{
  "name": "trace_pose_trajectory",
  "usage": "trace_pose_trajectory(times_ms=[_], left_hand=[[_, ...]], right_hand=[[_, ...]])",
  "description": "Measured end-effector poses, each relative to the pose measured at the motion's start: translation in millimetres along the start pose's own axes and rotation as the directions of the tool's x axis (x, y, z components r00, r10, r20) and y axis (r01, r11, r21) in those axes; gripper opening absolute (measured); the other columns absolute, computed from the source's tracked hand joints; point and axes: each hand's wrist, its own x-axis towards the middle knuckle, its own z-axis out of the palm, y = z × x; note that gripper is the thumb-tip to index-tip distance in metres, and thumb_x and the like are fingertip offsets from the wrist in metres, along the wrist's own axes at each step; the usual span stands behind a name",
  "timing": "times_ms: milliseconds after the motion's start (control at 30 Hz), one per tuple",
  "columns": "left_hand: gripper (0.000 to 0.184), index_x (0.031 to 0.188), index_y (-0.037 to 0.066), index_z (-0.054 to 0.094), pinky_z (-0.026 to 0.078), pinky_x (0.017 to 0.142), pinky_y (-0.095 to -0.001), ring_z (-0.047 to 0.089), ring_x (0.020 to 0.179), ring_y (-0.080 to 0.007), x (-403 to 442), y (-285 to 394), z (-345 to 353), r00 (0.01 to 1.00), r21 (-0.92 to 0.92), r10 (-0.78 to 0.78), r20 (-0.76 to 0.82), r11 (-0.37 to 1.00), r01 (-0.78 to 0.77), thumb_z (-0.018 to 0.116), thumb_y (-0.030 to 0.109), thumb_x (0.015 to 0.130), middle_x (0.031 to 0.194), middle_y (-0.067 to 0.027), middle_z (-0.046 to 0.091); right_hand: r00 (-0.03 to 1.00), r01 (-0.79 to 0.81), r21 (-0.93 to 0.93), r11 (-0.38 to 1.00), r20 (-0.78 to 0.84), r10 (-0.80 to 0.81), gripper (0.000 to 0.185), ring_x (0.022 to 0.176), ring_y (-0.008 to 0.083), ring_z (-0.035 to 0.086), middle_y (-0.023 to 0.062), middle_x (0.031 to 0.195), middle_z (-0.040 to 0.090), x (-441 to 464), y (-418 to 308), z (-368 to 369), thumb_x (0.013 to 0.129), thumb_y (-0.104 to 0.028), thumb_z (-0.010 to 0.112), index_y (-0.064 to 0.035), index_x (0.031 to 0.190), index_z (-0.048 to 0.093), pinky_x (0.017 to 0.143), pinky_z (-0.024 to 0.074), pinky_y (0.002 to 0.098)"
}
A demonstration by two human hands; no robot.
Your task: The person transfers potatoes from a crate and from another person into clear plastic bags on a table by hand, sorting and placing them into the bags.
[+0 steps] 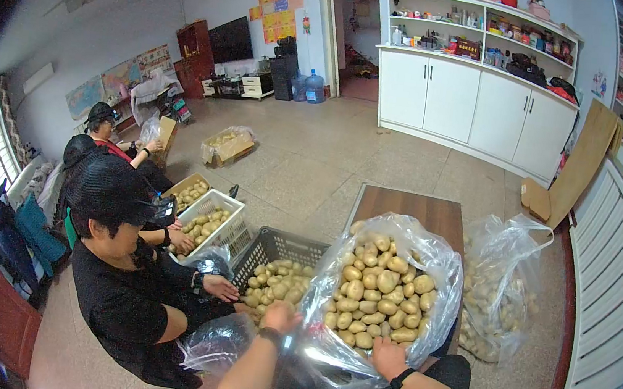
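A clear plastic bag (444,275) lies spread open on a brown table (418,205), full of potatoes (374,282). My right hand (389,358) is at the bag's near edge against the front potatoes, its fingers curled; what they hold is hidden. To the left, my left hand (281,317) is smeared by motion between the bag and a grey crate (305,246) holding more potatoes. Its fingers cannot be made out. Beside that crate, a co-worker's hand (221,288) reaches out with fingers extended.
A white crate (243,223) and a cardboard box (184,182) of potatoes stand near two co-workers on my left. Another box (226,145) sits farther off on the floor. Right of the table is a filled clear bag (500,293), near a white railing (607,297).
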Motion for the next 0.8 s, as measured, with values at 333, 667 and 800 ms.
trace_pose_trajectory(times_ms=[333, 667, 800], left_hand=[[0.058, 0.086, 0.004, 0.070, 0.049, 0.080, -0.0412, 0.065, 0.086, -0.0332, -5, 2, -13, 0.989, 0.206, -0.101, 0.110, 0.976, 0.076, 0.052, 0.059, 0.086, 0.089, -0.0163, 0.069], [0.063, 0.083, 0.004, 0.073, 0.049, 0.079, -0.0387, 0.067, 0.085, -0.0304, -1, -17, 2, 0.979, 0.350, -0.140, 0.147, 0.933, 0.081, 0.050, 0.062, 0.084, 0.087, -0.0156, 0.071], [0.051, 0.056, 0.008, 0.067, 0.051, 0.057, -0.0443, 0.065, 0.065, -0.0335, 0, -43, 32, 0.990, 0.335, 0.023, -0.141, 0.942, 0.025, 0.062, 0.055, 0.076, 0.063, -0.0156, 0.064]], right_hand=[[0.999, 0.040, 0.094, 0.995, 0.001, -0.041, 0.019, 0.085, 0.0380, 0.062, 0.0215, 0.095, 0.059, -5, -1, 3, 0.081, -0.009, 0.055, 0.0009, 0.098, 0.054, 0.068, 0.0539, 0.0443], [0.999, 0.030, 0.148, 0.989, -0.041, -0.024, 0.019, 0.091, 0.0387, 0.059, 0.0218, 0.097, 0.057, -5, 1, 9, 0.082, -0.004, 0.051, 0.0007, 0.100, 0.053, 0.077, 0.0511, 0.0450], [0.998, 0.048, 0.155, 0.987, -0.054, -0.040, 0.018, 0.089, 0.0390, 0.058, 0.0222, 0.095, 0.057, -5, 3, 9, 0.081, -0.003, 0.051, 0.0007, 0.099, 0.053, 0.077, 0.0504, 0.0457]])
